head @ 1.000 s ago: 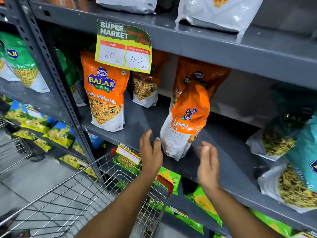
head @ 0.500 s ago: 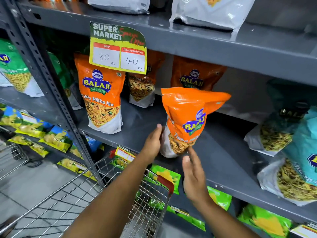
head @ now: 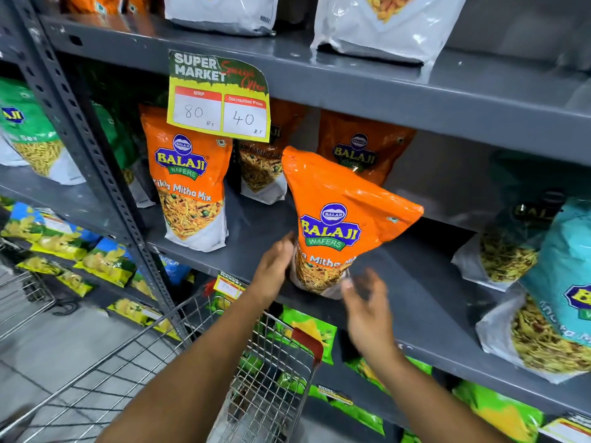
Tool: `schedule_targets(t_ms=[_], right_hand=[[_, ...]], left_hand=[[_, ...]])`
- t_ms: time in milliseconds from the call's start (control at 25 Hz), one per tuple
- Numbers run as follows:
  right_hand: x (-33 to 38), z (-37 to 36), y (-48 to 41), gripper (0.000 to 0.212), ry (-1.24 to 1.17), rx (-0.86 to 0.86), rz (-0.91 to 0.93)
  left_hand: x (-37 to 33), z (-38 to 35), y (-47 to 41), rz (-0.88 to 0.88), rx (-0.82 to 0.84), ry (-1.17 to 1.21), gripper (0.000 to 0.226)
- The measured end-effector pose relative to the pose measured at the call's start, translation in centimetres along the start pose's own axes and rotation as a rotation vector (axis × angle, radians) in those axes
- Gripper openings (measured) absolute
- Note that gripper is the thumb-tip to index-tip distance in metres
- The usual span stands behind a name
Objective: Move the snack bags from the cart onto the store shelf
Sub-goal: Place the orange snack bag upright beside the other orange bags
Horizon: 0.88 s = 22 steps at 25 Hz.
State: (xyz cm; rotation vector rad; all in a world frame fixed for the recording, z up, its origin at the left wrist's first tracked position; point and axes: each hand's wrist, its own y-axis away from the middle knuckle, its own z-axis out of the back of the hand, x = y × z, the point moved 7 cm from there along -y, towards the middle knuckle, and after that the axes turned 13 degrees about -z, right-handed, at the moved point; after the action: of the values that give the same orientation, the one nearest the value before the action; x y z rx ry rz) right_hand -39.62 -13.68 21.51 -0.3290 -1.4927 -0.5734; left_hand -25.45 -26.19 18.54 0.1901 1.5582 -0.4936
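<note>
An orange Balaji snack bag (head: 339, 219) stands on the grey middle shelf (head: 425, 318), front label towards me, its top leaning right. My left hand (head: 275, 266) grips the bag's lower left side. My right hand (head: 367, 311) is blurred, with fingers spread, just below and right of the bag's base; I cannot tell whether it touches. More orange bags stand on the same shelf: one at the left (head: 188, 187) and two behind (head: 361, 148). The wire cart (head: 256, 378) is below my arms; I see no bags inside it.
A yellow price sign (head: 220, 97) hangs from the upper shelf edge. Teal bags (head: 563, 282) crowd the shelf's right end. A grey perforated upright (head: 86, 148) stands at the left. Green bags lie on the lower shelf (head: 307, 330). White bags sit on the top shelf.
The orange bag has turned so its front label faces me and stands further right. My right hand has slid from under its base to the lower right.
</note>
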Motion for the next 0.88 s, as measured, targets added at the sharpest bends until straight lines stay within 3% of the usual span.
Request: schedule_targets(t_ms=[80, 160, 280, 400, 520, 640, 680, 800, 880], right_hand=[[4.3, 3.6, -1.3, 0.054, -0.131, -0.153, 0.09], [9.6, 5.3, -2.2, 0.049, -0.06, -0.114, 0.262], [14.0, 4.6, -2.7, 0.013, 0.256, -0.006, 0.364], [16.5, 4.1, -2.7, 0.005, 0.215, -0.058, 0.442], [15.6, 3.7, -3.0, 0.022, -0.016, -0.103, 0.432], [8.6, 2.2, -4.3, 0.077, -0.09, 0.108, 0.212], [5.2, 1.7, -4.7, 0.084, -0.017, 0.174, 0.121], [-1.5, 0.6, -5.1, 0.066, 0.237, 0.221, 0.024], [-2.6, 0.2, -5.4, 0.06, 0.248, 0.189, 0.01]], left_hand=[[1.0, -0.3, 1.1, -0.016, 0.167, -0.167, 0.114], [0.9, -1.2, 1.4, -0.024, 0.243, -0.356, 0.136], [0.4, -1.5, 0.6, -0.058, 0.153, -0.357, 0.118], [0.3, -1.1, 0.4, -0.08, 0.108, -0.458, 0.091], [0.5, -1.5, 0.3, -0.073, 0.12, -0.485, 0.086], [1.1, -1.0, -0.1, -0.009, 0.092, -0.49, 0.088], [1.4, -0.8, -0.2, 0.004, 0.088, -0.489, 0.088], [1.4, -0.8, -0.2, -0.005, 0.116, -0.51, 0.087], [1.6, -0.6, -0.3, 0.006, 0.128, -0.525, 0.085]])
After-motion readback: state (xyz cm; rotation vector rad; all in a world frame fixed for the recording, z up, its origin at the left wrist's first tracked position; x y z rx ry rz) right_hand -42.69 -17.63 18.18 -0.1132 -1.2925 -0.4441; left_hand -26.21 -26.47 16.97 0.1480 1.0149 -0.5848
